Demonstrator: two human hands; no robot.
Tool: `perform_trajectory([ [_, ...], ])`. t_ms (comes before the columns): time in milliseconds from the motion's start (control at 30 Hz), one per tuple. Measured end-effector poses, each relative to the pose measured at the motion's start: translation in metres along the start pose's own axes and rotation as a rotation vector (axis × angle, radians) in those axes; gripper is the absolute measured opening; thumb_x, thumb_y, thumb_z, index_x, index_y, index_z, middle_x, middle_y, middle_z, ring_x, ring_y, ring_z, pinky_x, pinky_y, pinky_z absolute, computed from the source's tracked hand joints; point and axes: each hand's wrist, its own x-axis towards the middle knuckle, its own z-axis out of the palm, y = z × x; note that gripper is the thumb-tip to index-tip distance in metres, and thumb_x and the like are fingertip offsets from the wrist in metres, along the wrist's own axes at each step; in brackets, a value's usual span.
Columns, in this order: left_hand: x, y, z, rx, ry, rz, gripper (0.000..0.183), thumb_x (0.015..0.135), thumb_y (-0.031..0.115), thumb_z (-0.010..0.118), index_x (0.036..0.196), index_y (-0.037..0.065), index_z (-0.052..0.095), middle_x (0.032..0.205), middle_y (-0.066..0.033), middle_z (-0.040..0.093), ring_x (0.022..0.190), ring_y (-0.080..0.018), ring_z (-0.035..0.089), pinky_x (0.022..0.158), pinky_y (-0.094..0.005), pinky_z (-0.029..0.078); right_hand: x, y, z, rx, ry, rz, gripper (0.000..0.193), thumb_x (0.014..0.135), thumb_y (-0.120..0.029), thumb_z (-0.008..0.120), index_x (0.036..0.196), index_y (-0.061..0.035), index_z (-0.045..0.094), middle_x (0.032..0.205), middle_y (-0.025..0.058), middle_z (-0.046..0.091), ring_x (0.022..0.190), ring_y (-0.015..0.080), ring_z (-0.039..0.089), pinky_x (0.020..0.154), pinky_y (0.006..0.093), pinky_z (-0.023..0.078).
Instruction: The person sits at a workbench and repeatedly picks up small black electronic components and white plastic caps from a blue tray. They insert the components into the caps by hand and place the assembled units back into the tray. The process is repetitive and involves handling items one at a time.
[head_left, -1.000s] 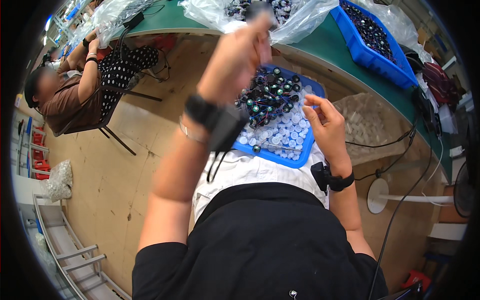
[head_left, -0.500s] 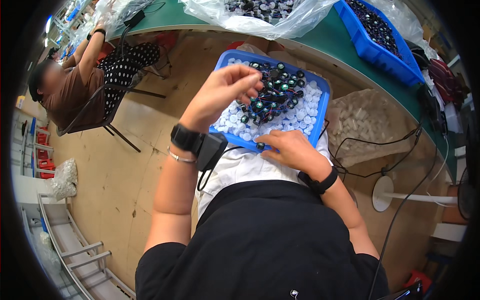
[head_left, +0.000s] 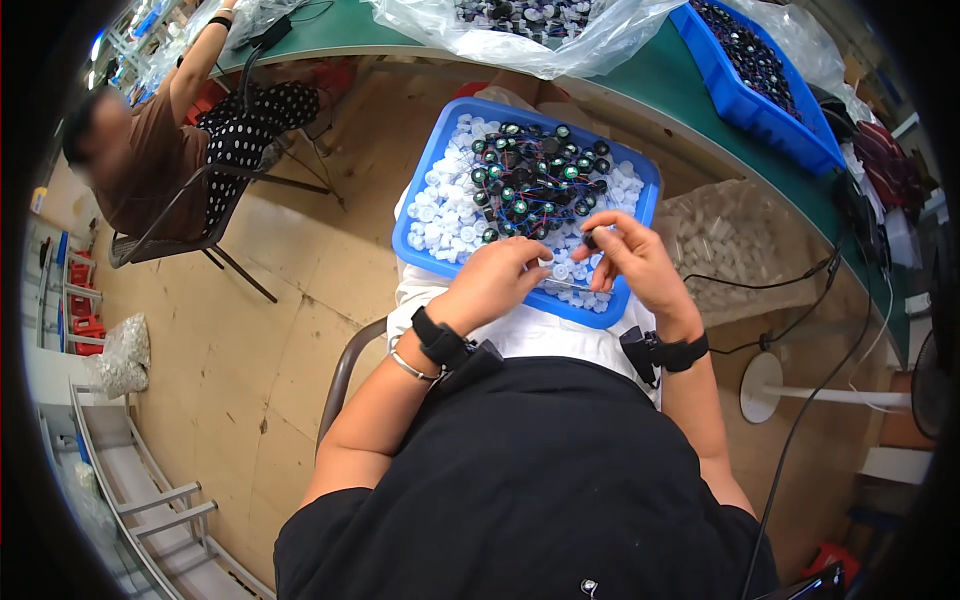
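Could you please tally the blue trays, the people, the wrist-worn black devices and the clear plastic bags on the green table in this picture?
Blue trays: 2, one on the lap, one on the green table
People: 2
Black wrist devices: 2, left, right
Clear bags on the table: 1 plainly seen
Total: 7

Blue tray (head_left: pixel 420 200), white caps (head_left: pixel 445 215), green-black parts (head_left: pixel 530 175) (red-blue wires); green bench (head_left: pixel 660 75); polka-dot skirt (head_left: pixel 250 125).

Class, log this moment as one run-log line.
left hand: over white caps | right hand: pinching small dark round part | blue plastic tray: on lap
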Motion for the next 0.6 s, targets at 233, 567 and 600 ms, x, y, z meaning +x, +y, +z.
perform_trajectory([
  [233, 0.013, 0.003, 0.019, 0.496, -0.016, -0.036, 0.022, 0.084, 0.020, 0.063, 0.098, 0.003, 0.063, 0.086, -0.0143, 0.064, 0.078, -0.0339, 0.063, 0.067, -0.0420, 0.051, 0.002, 0.003, -0.004, 0.262, -0.009, -0.039, 0.019, 0.097, -0.022, 0.051, 0.104, -0.0039, 0.053, 0.091, 0.0104, 0.065, 0.074, 0.0126, 0.064, 0.065, 0.0256, 0.052],
  [567, 0.000, 0.019, -0.006, -0.869, -0.059, -0.271, 0.030, 0.095, 0.022, 0.055, 0.113, -0.002, 0.058, 0.096, -0.0081, 0.064, 0.083, -0.0142, 0.064, 0.072, -0.0280, 0.054, -0.007, -0.020, 0.019, 0.026, 0.007, -0.113, 0.038, 0.095, -0.010, 0.052, 0.130, -0.0021, 0.038, 0.091, 0.0101, 0.065, 0.072, 0.0108, 0.060, 0.062, 0.0237, 0.050],
  [600, -0.002, 0.018, -0.010, -1.078, -0.064, -0.276, 0.031, 0.096, 0.022, 0.054, 0.115, -0.003, 0.057, 0.098, -0.0075, 0.064, 0.086, -0.0129, 0.063, 0.074, -0.0272, 0.054, -0.008, -0.023, 0.023, 0.002, 0.007, -0.132, 0.039, 0.095, -0.009, 0.052, 0.131, -0.0018, 0.037, 0.091, 0.0103, 0.065, 0.071, 0.0104, 0.059, 0.061, 0.0234, 0.049],
])
